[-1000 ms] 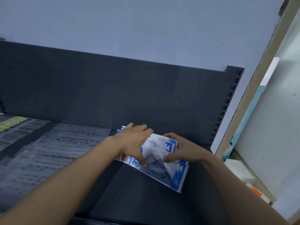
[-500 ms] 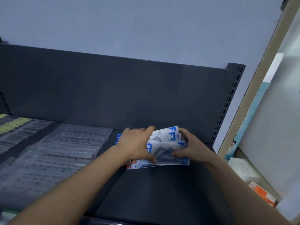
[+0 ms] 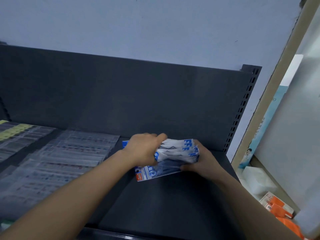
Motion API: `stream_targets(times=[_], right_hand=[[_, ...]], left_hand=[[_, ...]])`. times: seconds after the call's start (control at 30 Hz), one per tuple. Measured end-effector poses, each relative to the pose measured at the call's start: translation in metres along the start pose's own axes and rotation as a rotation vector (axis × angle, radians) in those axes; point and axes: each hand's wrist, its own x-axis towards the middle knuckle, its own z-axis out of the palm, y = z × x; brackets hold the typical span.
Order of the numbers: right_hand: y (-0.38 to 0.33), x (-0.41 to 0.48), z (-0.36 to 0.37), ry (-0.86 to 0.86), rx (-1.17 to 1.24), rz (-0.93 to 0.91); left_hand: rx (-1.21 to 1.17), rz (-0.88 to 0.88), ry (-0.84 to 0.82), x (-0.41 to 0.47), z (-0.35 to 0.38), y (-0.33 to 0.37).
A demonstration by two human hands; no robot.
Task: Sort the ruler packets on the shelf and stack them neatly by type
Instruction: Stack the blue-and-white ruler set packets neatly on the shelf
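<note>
Two bare hands meet just right of the frame's centre, both clasping one bundle of white-and-blue plastic ruler packets (image 3: 174, 153). The left hand (image 3: 143, 149) covers the bundle's left end from above, fingers curled over its far edge and thumb tucked against the near face. The right hand (image 3: 202, 161) grips the right end, fingers wrapped behind the packets and thumb pressing the dark window on the front one. The packets are fanned slightly, so that several blue-printed corners show one behind another at the top right of the bundle. Its lower left corner, with a small red label, sticks out below the left wrist. Whether the bundle touches the surface beneath cannot be told.

Below it is the dark grey metal shelf (image 3: 164, 205), whose dark back panel (image 3: 121, 94) crosses the middle of the frame. Many clear plastic packets of straight rulers (image 3: 69, 153) lie in overlapping rows at the left, blurred, with yellowish packets (image 3: 13, 130) at the far left edge. A perforated dark upright (image 3: 242, 110) closes the shelf at the right. In the lower right corner sit a white box (image 3: 258, 179) and an orange-and-white carton (image 3: 277, 203).
</note>
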Motion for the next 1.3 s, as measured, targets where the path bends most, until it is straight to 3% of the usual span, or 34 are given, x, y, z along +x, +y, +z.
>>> stream_targets(times=[0.07, 0.27, 0.53, 0.63, 0.73, 0.77, 0.8, 0.9, 0.93, 1.3], right_hand=[[0.0, 0.002, -0.004, 0.07, 0.001, -0.071], [0.01, 0.005, 0.0, -0.029, 0.017, 0.087], [0.005, 0.009, 0.005, -0.004, 0.009, 0.113], [-0.002, 0.003, 0.015, 0.223, -0.266, -0.06], [-0.012, 0.0, 0.03, 0.574, -0.651, -0.48], [-0.016, 0.0, 0.035, 0.593, -0.696, -0.561], [-0.023, -0.001, 0.04, 0.484, -0.706, -0.568], [-0.03, -0.002, 0.051, -0.05, -0.74, -0.252], [-0.029, -0.002, 0.053, -0.131, -0.766, -0.207], [-0.051, -0.003, 0.056, -0.392, -0.681, -0.158]], left_hand=[[0.033, 0.007, 0.097, -0.002, -0.005, 0.0], [-0.057, -0.082, -0.278, 0.005, -0.002, -0.01], [-0.099, -0.079, -0.361, 0.021, -0.004, -0.007], [-0.069, -0.176, -0.313, 0.023, -0.003, -0.007], [-0.119, -0.29, -0.34, 0.026, -0.004, -0.015], [-0.13, -0.318, -0.344, 0.026, -0.004, -0.018], [-0.137, -0.341, -0.343, 0.026, -0.004, -0.02], [-0.136, -0.38, -0.337, 0.022, -0.004, -0.023], [-0.134, -0.389, -0.338, 0.021, -0.004, -0.024], [-0.139, -0.412, -0.352, 0.007, -0.008, -0.033]])
